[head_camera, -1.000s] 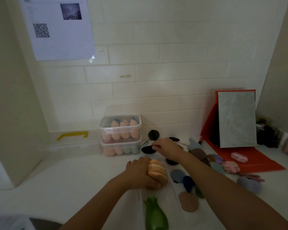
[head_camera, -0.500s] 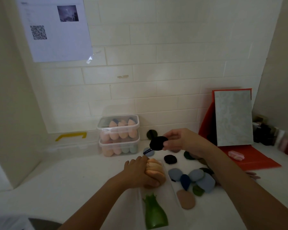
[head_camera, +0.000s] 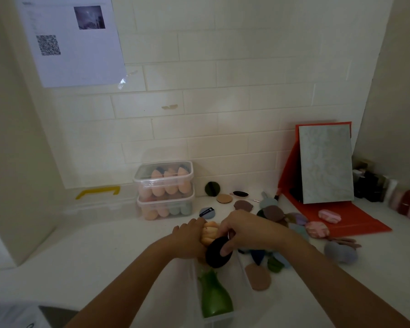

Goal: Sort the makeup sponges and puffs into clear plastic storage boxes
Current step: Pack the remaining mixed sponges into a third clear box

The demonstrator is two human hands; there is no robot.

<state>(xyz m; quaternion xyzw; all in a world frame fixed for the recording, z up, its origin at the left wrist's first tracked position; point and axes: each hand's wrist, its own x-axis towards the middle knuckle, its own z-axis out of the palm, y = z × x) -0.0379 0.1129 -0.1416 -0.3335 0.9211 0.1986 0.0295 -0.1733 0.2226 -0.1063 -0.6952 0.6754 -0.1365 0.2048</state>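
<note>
A round black puff point(head_camera: 217, 254) sits pinched in my right hand point(head_camera: 244, 230), thumb pressed on its face and fingers curled behind it, held over the open clear plastic box point(head_camera: 240, 263) at the middle of the white counter point(head_camera: 92, 256). My left hand point(head_camera: 189, 240) is closed around a stack of peach puffs point(head_camera: 208, 232) standing on edge in the far end of that box, the black puff touching the stack's near side. A green sponge point(head_camera: 213, 297) lies in the box's near end.

Just right of the box, loose puffs are scattered on the counter: a brown oval puff point(head_camera: 258, 276), a dark green one point(head_camera: 274, 266) and blue ones point(head_camera: 258, 255) partly under my right forearm. Farther back lie a blue puff with a black band point(head_camera: 206, 213), a tan round puff point(head_camera: 224, 198), a dark green round puff point(head_camera: 212, 188) leaning at the wall, and brown puffs point(head_camera: 243, 205). A grey-blue sponge point(head_camera: 340, 252) rests well to the right, with pink sponges point(head_camera: 317, 229) near the edge of a red folder point(head_camera: 355, 221) that props up a grey marbled board point(head_camera: 326, 163).

Against the tiled wall stand two stacked lidded boxes point(head_camera: 165, 190), the upper holding peach sponges, the lower peach and pale green ones. Left of them is a larger clear bin with a yellow handle point(head_camera: 97, 191). A printed sheet with a QR code point(head_camera: 71, 41) hangs on the wall above.
</note>
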